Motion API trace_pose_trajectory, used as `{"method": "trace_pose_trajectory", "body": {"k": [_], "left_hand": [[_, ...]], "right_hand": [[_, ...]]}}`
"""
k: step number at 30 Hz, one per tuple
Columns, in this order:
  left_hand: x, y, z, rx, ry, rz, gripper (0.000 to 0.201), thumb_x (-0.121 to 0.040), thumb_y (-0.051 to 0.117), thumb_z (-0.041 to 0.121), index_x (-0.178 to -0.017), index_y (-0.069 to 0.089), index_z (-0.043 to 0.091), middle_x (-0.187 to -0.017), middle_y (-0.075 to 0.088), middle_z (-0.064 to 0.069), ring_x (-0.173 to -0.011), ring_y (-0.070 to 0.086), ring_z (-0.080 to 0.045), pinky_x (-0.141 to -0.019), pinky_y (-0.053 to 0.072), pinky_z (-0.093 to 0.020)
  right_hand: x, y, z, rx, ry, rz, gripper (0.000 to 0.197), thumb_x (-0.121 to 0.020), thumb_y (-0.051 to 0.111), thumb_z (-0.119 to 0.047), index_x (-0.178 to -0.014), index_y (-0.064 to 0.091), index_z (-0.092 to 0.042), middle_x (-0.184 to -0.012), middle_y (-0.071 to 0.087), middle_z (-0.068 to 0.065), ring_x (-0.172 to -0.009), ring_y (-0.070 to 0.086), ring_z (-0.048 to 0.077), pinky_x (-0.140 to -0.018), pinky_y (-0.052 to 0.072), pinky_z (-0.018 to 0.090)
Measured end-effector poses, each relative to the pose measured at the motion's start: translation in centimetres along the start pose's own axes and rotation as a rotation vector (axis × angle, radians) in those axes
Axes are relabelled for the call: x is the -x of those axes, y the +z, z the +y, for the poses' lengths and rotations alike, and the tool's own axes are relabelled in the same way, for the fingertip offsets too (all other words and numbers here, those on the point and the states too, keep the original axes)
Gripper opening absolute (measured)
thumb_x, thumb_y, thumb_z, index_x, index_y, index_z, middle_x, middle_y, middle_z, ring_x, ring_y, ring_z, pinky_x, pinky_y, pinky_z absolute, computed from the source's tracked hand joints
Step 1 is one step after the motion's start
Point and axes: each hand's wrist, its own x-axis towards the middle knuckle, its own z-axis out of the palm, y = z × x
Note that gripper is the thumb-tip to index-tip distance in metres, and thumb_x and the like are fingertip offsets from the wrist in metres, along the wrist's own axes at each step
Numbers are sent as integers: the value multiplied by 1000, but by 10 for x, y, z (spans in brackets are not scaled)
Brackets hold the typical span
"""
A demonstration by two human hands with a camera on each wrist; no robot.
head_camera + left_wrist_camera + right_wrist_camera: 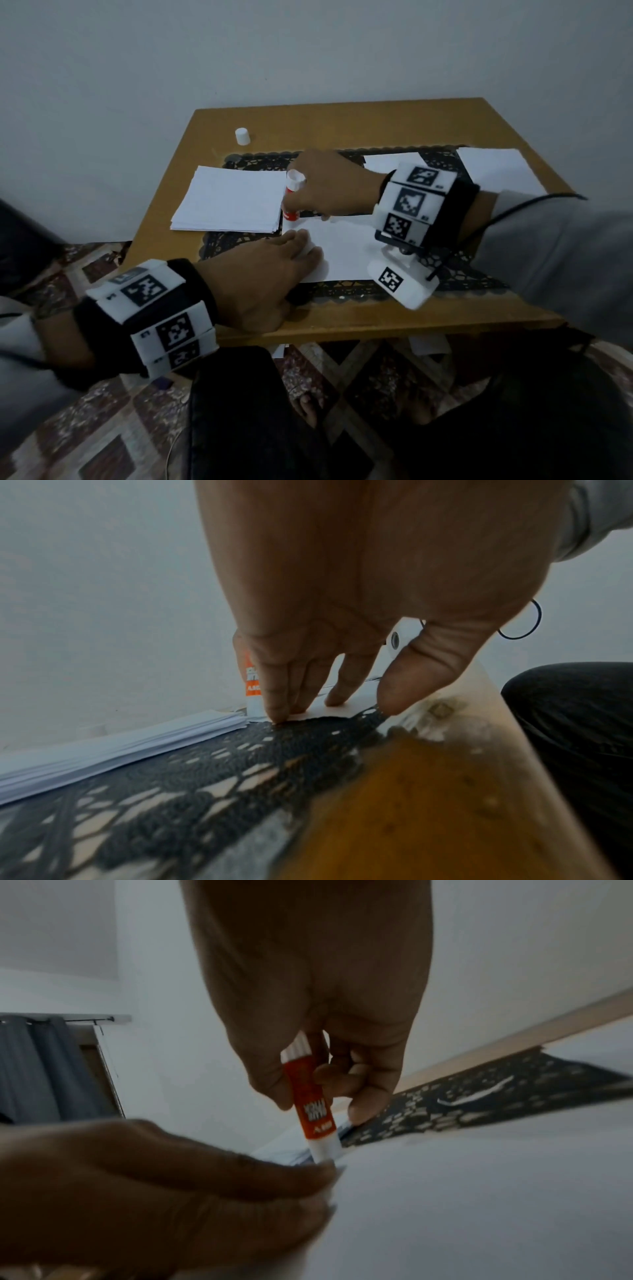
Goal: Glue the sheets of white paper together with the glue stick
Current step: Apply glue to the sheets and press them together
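A wooden table (pixel 342 118) stands against a pale wall (pixel 308 51), over a patterned floor (pixel 102 428). On the table lies a dark lace mat (pixel 342 291), and most of the things rest on it. At the table's left a stack (pixel 229 198) of white paper lies partly on the mat and partly on bare wood. A single sheet (pixel 346 246) lies at the middle of the mat, just right of the stack. Two more sheets (pixel 496 171) lie toward the far right corner, partly hidden by the right wrist. The left hand (pixel 260 277) lies flat with straight fingers, pressing the near left part of the sheet; in the left wrist view the fingertips (pixel 277 712) sit on the sheet's edge while the thumb touches the mat beside it. The right hand (pixel 329 185) is curled round the glue stick (pixel 293 197), holding it nearly upright, tilted a little. The stick's red body shows in the right wrist view, and its white lower end meets the sheet at the far left corner, close to the left fingertips and beside the stack. A small white cap (pixel 242 136) stands on bare wood near the far left corner, well apart from both hands.
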Motion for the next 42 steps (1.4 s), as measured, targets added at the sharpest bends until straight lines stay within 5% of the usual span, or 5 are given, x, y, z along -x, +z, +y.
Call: {"method": "trace_pose_trajectory", "body": {"k": [9,21,28,34,42], "left_hand": [[-3,-4,-1,0,-5,-17,84,-83,38,49,-152,6,14,-158,7,-17,-144,18,-30,-113,29,-44],[-1,-15,8,-26,-58,-5,74,-88,51,35,-151,15,17,-156,17,-14,-135,34,-30,-108,35,-40],[-13,-19,4,-56,-66,89,64,-87,52,41,-144,26,27,-123,50,-6,-102,54,-26,-85,48,-37],[-43,-36,7,-176,-49,111,65,-93,45,52,-149,15,39,-115,55,-8,-100,55,-26,-76,43,-32],[-54,-37,11,-281,-45,92,65,-93,44,55,-150,20,35,-116,58,-11,-97,58,-27,-68,40,-29]], "right_hand": [[-3,3,5,125,-7,14,36,-81,66,-27,-59,39,-18,-56,44,-2,-48,38,12,-48,29,26],[44,-25,52,103,138,108,34,-81,65,-24,-60,42,-10,-57,43,3,-51,36,16,-50,29,29],[60,-38,66,62,213,110,27,-84,65,-23,-75,61,2,-63,62,10,-48,59,22,-48,50,34],[76,-49,66,-264,193,169,18,-83,73,-17,-89,69,0,-79,71,9,-63,66,22,-61,61,30],[80,-34,68,-146,128,195,16,-83,73,-22,-76,68,-8,-74,71,1,-62,69,8,-65,57,28]]}}
